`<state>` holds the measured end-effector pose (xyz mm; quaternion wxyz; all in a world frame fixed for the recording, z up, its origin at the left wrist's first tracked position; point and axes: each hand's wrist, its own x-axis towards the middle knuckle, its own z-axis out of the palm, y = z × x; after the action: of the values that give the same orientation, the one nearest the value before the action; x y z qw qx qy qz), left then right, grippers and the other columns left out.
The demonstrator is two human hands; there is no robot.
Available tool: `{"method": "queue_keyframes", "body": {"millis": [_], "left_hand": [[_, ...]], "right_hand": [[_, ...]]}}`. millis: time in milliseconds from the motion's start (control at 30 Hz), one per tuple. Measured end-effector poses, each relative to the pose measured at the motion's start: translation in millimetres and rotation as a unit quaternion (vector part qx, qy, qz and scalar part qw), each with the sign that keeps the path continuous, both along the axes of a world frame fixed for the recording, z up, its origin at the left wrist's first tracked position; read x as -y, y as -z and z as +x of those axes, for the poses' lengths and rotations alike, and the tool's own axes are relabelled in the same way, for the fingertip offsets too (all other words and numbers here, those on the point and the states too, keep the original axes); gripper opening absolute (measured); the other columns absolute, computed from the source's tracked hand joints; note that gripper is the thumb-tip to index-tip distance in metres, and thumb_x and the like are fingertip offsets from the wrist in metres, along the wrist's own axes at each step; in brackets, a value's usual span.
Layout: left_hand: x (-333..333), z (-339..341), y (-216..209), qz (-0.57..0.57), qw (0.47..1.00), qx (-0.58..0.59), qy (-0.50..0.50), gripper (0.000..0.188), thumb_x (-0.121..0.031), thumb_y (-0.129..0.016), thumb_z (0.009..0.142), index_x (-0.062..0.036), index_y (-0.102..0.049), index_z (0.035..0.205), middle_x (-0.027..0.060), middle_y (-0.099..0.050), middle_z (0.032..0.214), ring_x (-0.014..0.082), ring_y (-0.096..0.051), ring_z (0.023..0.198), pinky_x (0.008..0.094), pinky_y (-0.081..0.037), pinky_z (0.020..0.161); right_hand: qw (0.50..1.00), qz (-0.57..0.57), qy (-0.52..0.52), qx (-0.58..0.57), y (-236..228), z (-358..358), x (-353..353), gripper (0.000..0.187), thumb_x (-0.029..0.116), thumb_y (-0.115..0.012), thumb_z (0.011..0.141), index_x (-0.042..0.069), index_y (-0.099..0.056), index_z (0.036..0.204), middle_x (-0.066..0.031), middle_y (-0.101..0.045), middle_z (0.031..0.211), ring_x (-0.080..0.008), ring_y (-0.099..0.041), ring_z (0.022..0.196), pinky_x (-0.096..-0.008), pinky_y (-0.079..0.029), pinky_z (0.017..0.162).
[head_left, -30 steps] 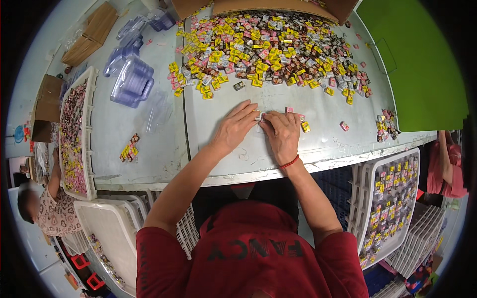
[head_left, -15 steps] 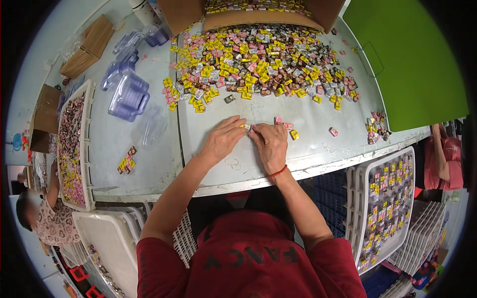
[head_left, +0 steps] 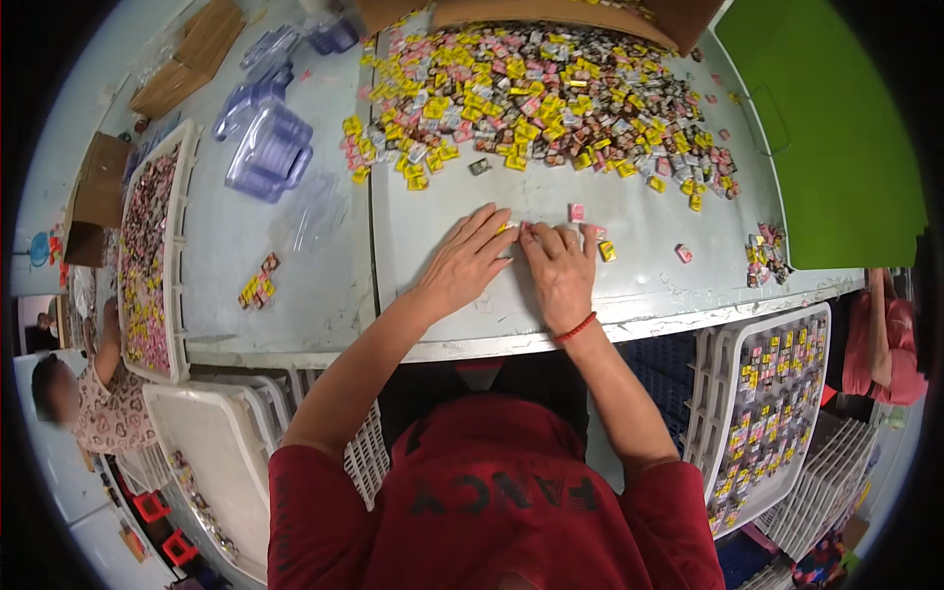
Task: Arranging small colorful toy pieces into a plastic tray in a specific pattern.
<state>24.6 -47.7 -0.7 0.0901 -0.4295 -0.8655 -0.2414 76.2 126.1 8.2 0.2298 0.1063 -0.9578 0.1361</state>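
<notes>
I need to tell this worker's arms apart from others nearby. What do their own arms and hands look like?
Both forearms are bare, coming out of short red sleeves of a red top. The right hand has a thin red band around its wrist. The left hand wears nothing: no glove, band or watch shows. No rings can be made out on either hand.

Bench (head_left: 295,295) far side: heap of small packets (head_left: 536,93), below an open carton (head_left: 551,15).
Bench near edge: left hand (head_left: 467,261) and right hand (head_left: 560,270), side by side, flat, touching loose packets (head_left: 580,221).
Left: filled tray (head_left: 147,261), stacked plastic blisters (head_left: 267,152).
Lower right: crate of packets (head_left: 767,413).
</notes>
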Motion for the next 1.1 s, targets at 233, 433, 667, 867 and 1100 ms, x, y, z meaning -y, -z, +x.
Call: {"method": "queue_keyframes", "body": {"millis": [233, 433, 667, 867, 1100], "left_hand": [[6, 13, -13, -0.066, 0.997, 0.025, 0.025, 0.071, -0.036, -0.071, 0.077, 0.0025, -0.046, 0.131, 0.0186, -0.04, 0.142, 0.0374, -0.034, 0.132, 0.0448, -0.03, 0.109], [24, 36, -16, -0.049, 0.997, 0.058, 0.02, 0.074, -0.038, -0.071, 0.077, 0.0037, -0.044, 0.132, 0.0193, -0.04, 0.141, 0.0375, -0.037, 0.129, 0.0455, -0.03, 0.108], [-27, -35, -9, 0.08, 0.996, 0.022, -0.032, 0.029, -0.008, -0.063, 0.08, -0.0001, -0.06, 0.108, 0.0113, -0.06, 0.109, 0.0326, -0.056, 0.1, 0.044, -0.045, 0.087], [-76, -94, -3, 0.038, 0.991, -0.108, -0.076, 0.025, -0.002, -0.058, 0.079, -0.0027, -0.061, 0.104, 0.0101, -0.062, 0.099, 0.03, -0.053, 0.103, 0.0419, -0.044, 0.086], [-56, -76, -1, 0.01, 0.997, -0.079, -0.014, 0.035, -0.016, -0.071, 0.075, -0.0044, -0.064, 0.108, 0.0081, -0.065, 0.107, 0.0319, -0.049, 0.116, 0.0436, -0.042, 0.093]], "right_hand": [[0.999, -0.019, -0.027, 0.015, 6, 14, 6, 0.03, 0.008, -0.057, 0.08, 0.004, -0.065, 0.108, -0.0058, -0.061, 0.118, -0.0251, -0.055, 0.106, -0.0489, -0.034, 0.102], [0.988, -0.14, -0.068, 0.011, -5, 31, 10, 0.019, 0.007, -0.065, 0.08, 0.003, -0.067, 0.099, -0.0089, -0.066, 0.1, -0.0253, -0.06, 0.094, -0.0466, -0.038, 0.097], [0.996, -0.076, 0.037, -0.017, -12, -70, -45, 0.015, 0.008, -0.064, 0.082, 0.007, -0.066, 0.097, -0.0102, -0.066, 0.099, -0.0286, -0.06, 0.09, -0.0386, -0.046, 0.078], [0.994, 0.029, 0.091, -0.043, 13, -92, -38, 0.01, 0.013, -0.06, 0.082, 0.009, -0.065, 0.089, -0.0086, -0.063, 0.09, -0.027, -0.059, 0.091, -0.0385, -0.046, 0.079], [0.995, -0.082, 0.014, 0.048, 9, -67, -65, 0.025, 0.011, -0.068, 0.078, 0.007, -0.067, 0.104, -0.0094, -0.066, 0.108, -0.0308, -0.061, 0.096, -0.0405, -0.045, 0.089]]}}
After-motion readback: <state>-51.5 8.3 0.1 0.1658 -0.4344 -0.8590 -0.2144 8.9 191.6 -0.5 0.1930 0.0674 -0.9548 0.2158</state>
